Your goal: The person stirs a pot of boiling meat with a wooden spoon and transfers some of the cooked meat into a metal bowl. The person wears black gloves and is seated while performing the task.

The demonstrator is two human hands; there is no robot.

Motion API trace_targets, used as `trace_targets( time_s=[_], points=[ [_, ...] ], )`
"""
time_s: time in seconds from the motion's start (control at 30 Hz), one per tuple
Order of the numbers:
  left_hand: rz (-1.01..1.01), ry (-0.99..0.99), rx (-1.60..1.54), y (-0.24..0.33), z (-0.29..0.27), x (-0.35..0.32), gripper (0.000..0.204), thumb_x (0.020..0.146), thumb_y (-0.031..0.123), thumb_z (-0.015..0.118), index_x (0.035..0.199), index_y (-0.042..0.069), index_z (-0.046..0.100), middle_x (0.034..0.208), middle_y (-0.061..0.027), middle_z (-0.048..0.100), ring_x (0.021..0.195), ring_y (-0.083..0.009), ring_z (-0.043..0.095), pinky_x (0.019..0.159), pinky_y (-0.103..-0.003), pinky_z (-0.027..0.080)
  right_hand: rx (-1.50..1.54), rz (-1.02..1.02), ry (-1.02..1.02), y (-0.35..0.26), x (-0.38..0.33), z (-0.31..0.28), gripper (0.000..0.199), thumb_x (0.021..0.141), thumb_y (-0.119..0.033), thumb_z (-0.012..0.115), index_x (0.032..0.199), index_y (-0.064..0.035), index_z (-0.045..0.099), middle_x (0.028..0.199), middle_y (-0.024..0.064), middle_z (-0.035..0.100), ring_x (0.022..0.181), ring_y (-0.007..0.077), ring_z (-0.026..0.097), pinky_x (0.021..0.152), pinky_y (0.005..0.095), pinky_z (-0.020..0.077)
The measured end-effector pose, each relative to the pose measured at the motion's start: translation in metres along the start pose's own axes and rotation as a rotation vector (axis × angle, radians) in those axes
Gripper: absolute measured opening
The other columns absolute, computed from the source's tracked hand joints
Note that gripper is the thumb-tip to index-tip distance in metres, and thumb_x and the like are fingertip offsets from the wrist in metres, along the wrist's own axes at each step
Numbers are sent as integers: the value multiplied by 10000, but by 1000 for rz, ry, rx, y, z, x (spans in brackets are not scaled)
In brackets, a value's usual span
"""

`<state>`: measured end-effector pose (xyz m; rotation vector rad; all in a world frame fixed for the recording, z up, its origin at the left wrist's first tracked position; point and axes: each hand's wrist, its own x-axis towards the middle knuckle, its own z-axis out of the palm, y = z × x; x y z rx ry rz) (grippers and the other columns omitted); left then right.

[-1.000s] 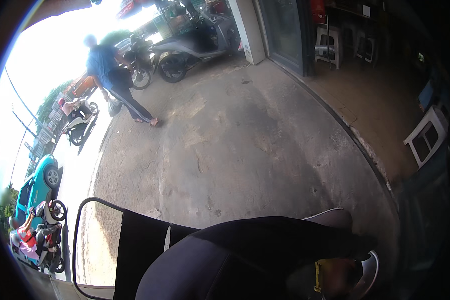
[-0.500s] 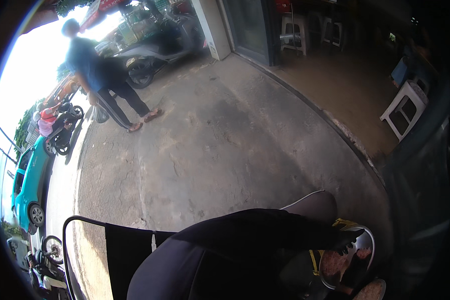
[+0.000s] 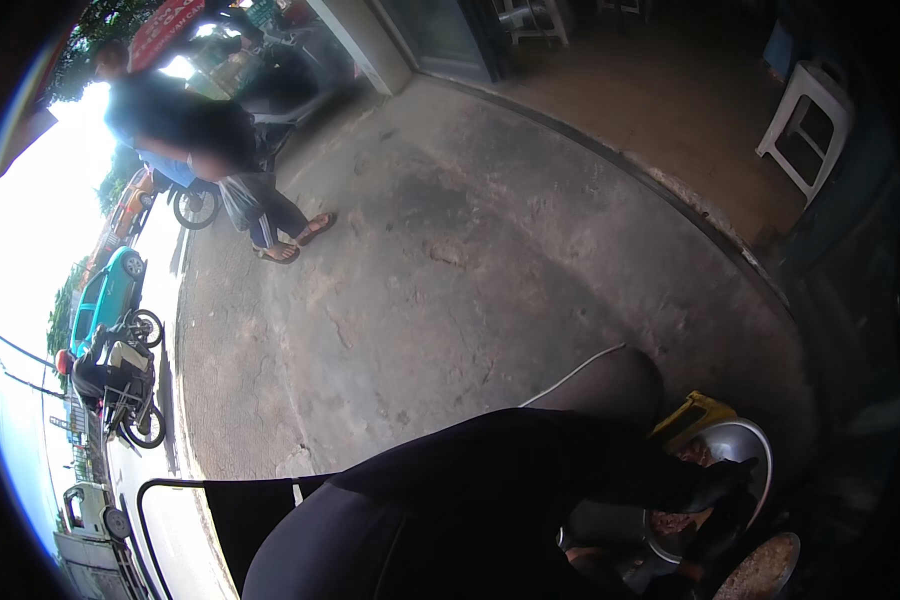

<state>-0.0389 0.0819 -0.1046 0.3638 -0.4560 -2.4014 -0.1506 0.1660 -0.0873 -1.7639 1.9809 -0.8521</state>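
A black-sleeved arm [image 3: 530, 470] crosses the near part of the view toward the lower right, ending in a dark-gloved hand [image 3: 715, 490] over a round metal bowl [image 3: 745, 445] that sits low at the near right. Whether its grip is spread or pressed together cannot be told; the other hand is hidden. The bowl is silvery and shallow, with reddish-brown matter [image 3: 675, 522] inside. Just nearer lies a second round dish [image 3: 765, 572] of brownish grainy stuff. A yellow object [image 3: 692, 415] touches the bowl's far rim. Beyond spreads stained, cracked concrete pavement [image 3: 450, 260]. A white plastic stool [image 3: 808, 120] stands far right. Far left, a person [image 3: 205, 150] walks by parked motorbikes [image 3: 120, 385].
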Motion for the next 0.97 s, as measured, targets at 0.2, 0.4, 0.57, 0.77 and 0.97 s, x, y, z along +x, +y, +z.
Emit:
trace_targets(
  time_s=[0.2,0.4,0.57,0.77,0.97],
  points=[
    [-23,14,9,7,-4,-2,416,1084,423,432,1141,49,604,942,-19,662,857,-135,632,839,-334,506,95,184,-29,-30,14,-20,369,1032,-147,536,1358,25,538,1255,158,617,1188,252,593,1008,350,461],
    [-32,32,9,-2,-4,-7,438,1092,434,396,1210,52,574,923,-23,667,815,-128,626,819,-330,507,798,245,109,-6,9,7,376,1003,-103,583,1355,26,544,1315,157,616,1236,253,582,1033,349,447],
    [-55,129,-7,-13,-5,-14,470,1092,456,386,1291,54,528,917,-21,667,780,-124,617,799,-326,506,203,102,61,23,-1,11,423,1007,-118,587,1408,1,526,1331,125,610,1208,215,586,981,330,481],
    [-149,15,-115,-22,-8,-7,540,1051,553,435,869,91,646,757,2,642,711,-139,615,697,-309,488,431,133,1,26,-11,13,433,968,-59,578,1394,6,536,1370,125,588,1267,234,556,1049,351,439],
    [-142,-21,-21,-17,-16,-9,504,1050,540,440,1006,80,644,784,-3,658,767,-119,651,779,-334,542,177,16,-23,12,-14,4,466,977,-81,620,1423,-6,513,1394,152,572,1310,251,539,1097,358,412]
  ],
)
